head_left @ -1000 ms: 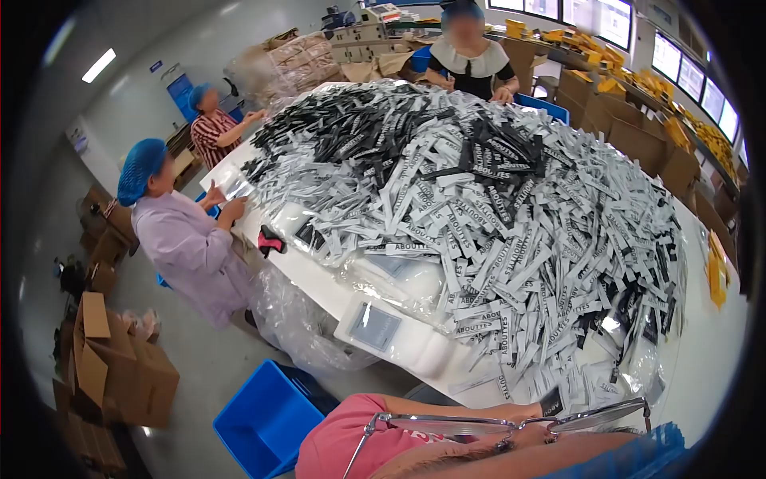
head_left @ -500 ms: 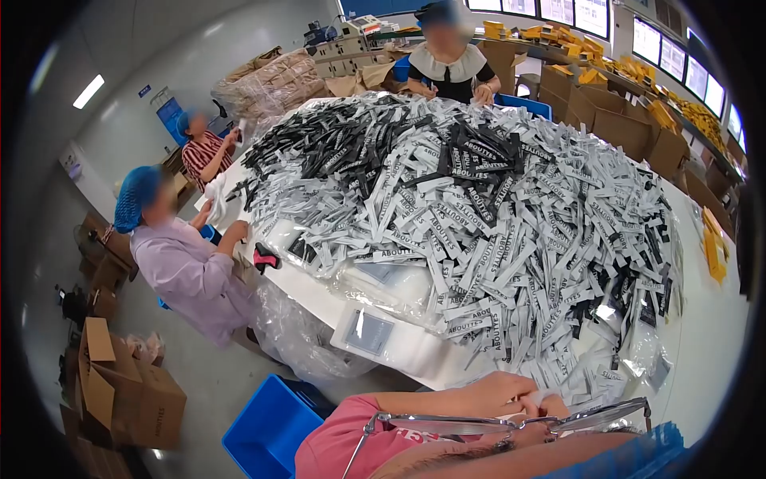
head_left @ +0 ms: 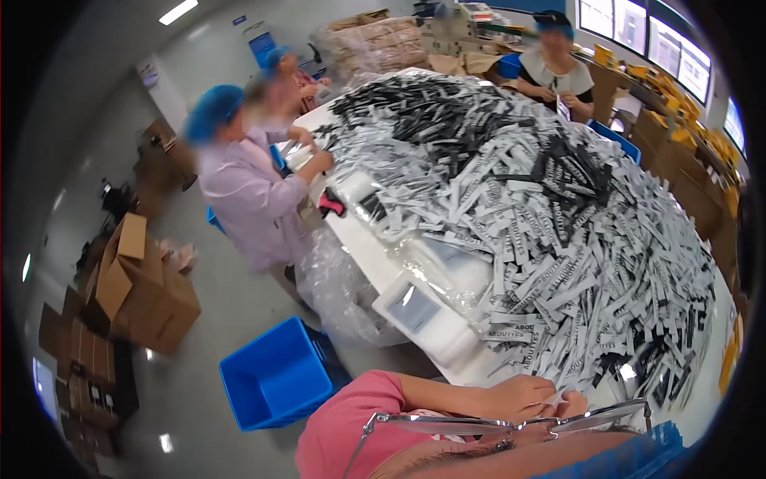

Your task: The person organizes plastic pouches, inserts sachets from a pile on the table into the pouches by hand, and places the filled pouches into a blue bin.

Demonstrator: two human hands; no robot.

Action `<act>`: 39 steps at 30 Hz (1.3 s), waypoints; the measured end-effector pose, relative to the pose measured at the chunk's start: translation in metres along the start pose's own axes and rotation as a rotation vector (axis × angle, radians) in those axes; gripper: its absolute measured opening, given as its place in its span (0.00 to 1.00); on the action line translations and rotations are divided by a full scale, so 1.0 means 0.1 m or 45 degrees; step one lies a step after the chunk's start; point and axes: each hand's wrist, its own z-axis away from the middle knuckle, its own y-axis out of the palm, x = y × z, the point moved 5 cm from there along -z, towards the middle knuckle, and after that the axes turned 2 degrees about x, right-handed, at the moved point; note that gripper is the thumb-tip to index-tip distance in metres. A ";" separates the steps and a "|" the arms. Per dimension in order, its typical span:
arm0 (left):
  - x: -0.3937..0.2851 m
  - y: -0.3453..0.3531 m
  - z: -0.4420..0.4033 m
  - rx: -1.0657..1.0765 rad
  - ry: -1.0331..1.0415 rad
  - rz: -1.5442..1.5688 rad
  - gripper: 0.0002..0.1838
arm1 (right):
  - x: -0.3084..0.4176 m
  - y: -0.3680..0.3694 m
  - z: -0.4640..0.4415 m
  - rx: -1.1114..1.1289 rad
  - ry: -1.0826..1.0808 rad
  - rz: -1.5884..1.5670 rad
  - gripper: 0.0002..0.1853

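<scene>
At the table's near edge, my left hand [head_left: 523, 397] reaches in from the pink sleeve with its fingers curled. Right beside it is my right hand [head_left: 571, 405], partly covered by the glasses frame, its fingers bent inward. Something small and whitish shows between the two hands, too hidden to name. Just beyond them spreads a big heap of white stick packets [head_left: 550, 307] printed "ABOUTYES". Black packets [head_left: 568, 180] lie among the white ones. Left of my hands, a stack of clear plastic bags [head_left: 419, 311] with a grey printed panel rests on the white table [head_left: 355, 239].
A blue bin [head_left: 275, 371] stands on the floor at left, near an open cardboard box [head_left: 148, 287]. A person in a lilac top [head_left: 251, 191] works along the left side, with a pink-and-black object [head_left: 331, 203] nearby. Another person [head_left: 556, 72] is across the table.
My view has turned left, so the table and people appear farther right. My hands stay close together at the edge. The person across now holds up a small packet-like thing.
</scene>
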 end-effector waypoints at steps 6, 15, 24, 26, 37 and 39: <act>0.02 0.02 0.12 -0.066 0.037 -0.175 0.12 | -0.73 0.20 0.42 0.382 0.425 0.462 0.20; -0.14 0.14 0.03 -0.076 0.218 -0.330 0.12 | -0.82 0.15 0.57 0.050 0.135 0.197 0.12; -0.50 0.13 0.06 0.242 0.336 -0.155 0.37 | -0.73 -0.06 0.67 0.286 0.240 -0.003 0.17; -0.52 0.40 0.06 0.333 0.492 -0.273 0.40 | -0.70 -0.15 0.75 0.338 0.270 -0.100 0.18; -0.48 0.40 -0.06 0.265 0.307 0.138 0.40 | -0.47 -0.72 0.83 0.319 0.348 -0.496 0.18; -0.40 0.20 -0.01 0.257 0.177 0.212 0.38 | -0.79 -0.73 0.58 0.167 0.616 -0.565 0.10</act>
